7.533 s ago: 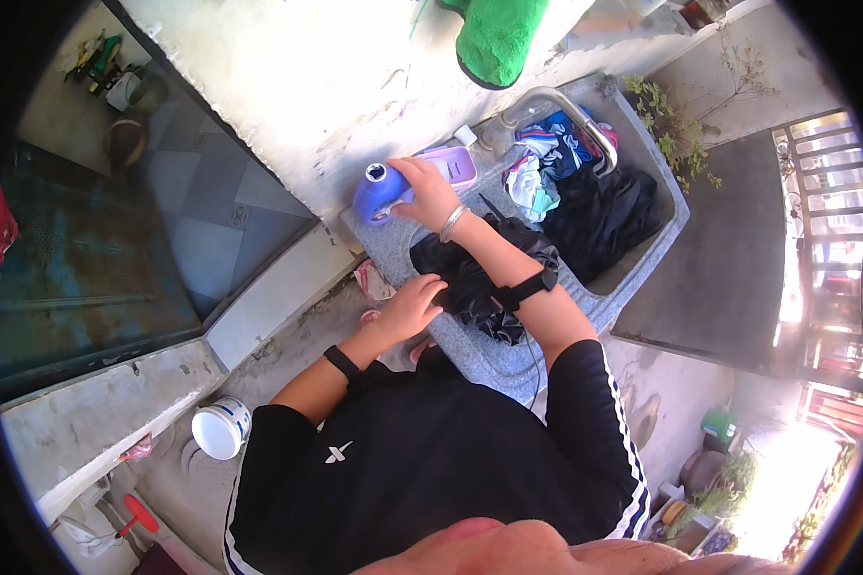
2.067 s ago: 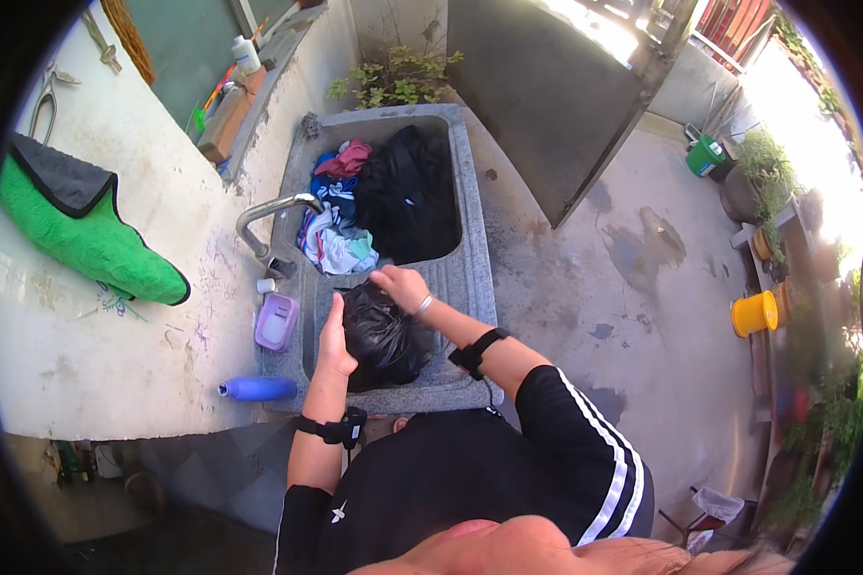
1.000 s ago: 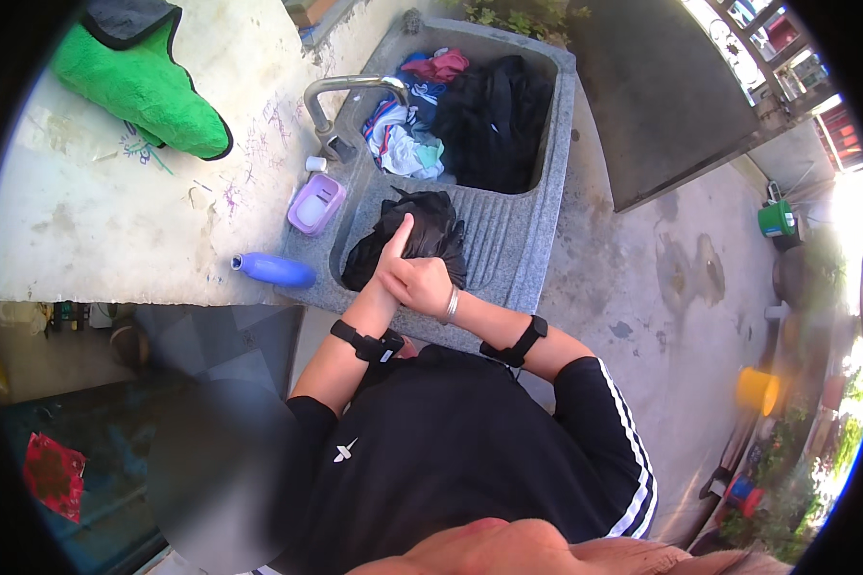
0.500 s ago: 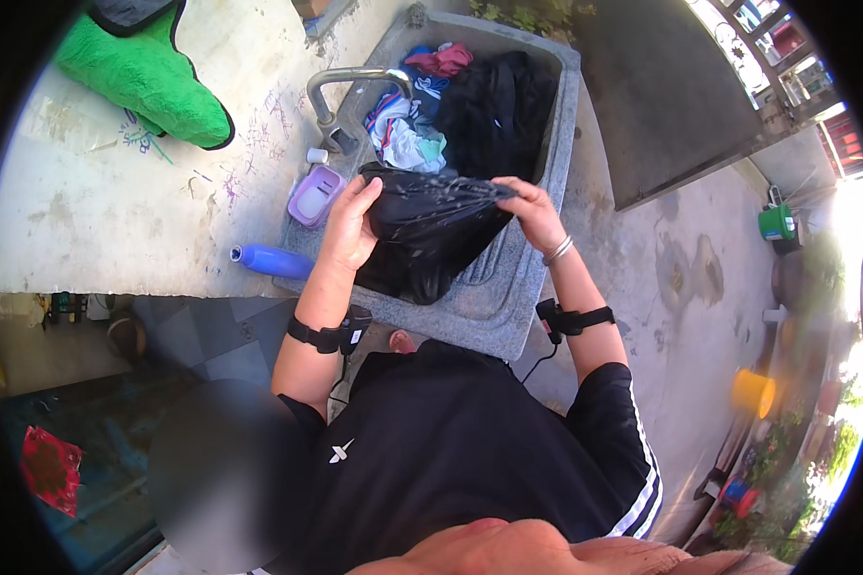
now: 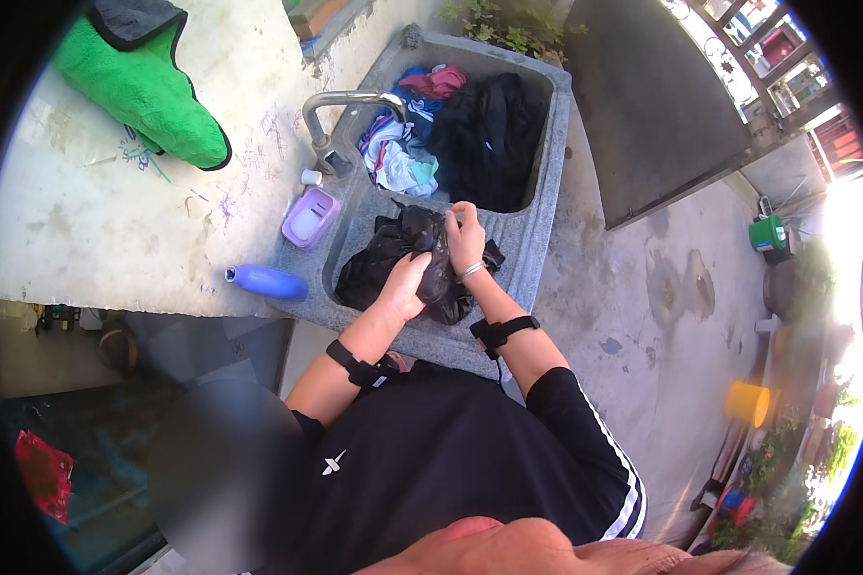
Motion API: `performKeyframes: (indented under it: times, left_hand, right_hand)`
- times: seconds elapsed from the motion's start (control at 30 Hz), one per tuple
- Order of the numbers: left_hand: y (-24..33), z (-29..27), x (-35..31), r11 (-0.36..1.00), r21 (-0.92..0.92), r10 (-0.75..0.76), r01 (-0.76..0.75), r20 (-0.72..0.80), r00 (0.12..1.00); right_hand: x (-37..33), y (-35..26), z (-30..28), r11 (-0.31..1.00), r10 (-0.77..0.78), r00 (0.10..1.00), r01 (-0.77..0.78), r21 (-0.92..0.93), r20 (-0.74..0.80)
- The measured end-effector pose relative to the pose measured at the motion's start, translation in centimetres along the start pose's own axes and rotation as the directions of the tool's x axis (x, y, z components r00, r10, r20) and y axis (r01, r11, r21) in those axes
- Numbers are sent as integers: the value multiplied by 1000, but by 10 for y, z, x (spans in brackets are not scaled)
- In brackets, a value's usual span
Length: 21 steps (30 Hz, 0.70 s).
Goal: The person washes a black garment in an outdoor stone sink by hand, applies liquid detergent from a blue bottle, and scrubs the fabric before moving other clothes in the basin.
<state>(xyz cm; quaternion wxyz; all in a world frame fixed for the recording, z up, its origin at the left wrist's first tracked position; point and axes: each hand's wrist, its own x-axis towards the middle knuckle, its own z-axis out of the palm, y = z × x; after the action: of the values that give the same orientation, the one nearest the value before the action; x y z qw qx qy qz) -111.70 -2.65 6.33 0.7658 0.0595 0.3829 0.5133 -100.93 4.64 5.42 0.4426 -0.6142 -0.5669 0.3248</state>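
Observation:
A wet black garment (image 5: pixel 368 268) lies bunched on the ribbed washboard part of the grey stone sink (image 5: pixel 537 225). My left hand (image 5: pixel 405 287) is closed round its near side, thumb on top. Just to the right, my right hand (image 5: pixel 464 240) grips the same cloth, fingers curled over its upper edge. Whitish suds streak the fold between the hands. Beyond them, the sink's basin holds more black clothing (image 5: pixel 494 129), a white and blue striped garment (image 5: pixel 388 158) and a dark red cloth (image 5: pixel 438 81). The garment's exact kind cannot be made out.
A curved metal tap (image 5: pixel 350 99) reaches over the basin from the left. On the sink's left ledge are a purple soap dish (image 5: pixel 311 218), a small white cap (image 5: pixel 311 177) and a blue bottle (image 5: pixel 270 283) lying down. A green towel (image 5: pixel 139 91) rests on the pale counter (image 5: pixel 77 230).
Both hands have come down toward me and closer together. The black garment, stretched between them before, is now bunched on the washboard. The view has shifted slightly.

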Motion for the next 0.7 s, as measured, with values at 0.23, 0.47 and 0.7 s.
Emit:
performKeyframes:
  times: [0.23,0.47,0.7]
  left_hand:
    - [17,-25,17,995,90,48,-44,-32,998]
    - [22,-14,5,991,-134,-23,29,43,999]
    - [27,-21,-3,993,-24,-110,113,80,991]
  right_hand:
    - [-71,-19,15,858,-513,846,512,48,143]
    - [-34,-33,22,955,-296,954,295,-28,-49]
    - [-8,-48,22,871,-371,919,395,-292,137]
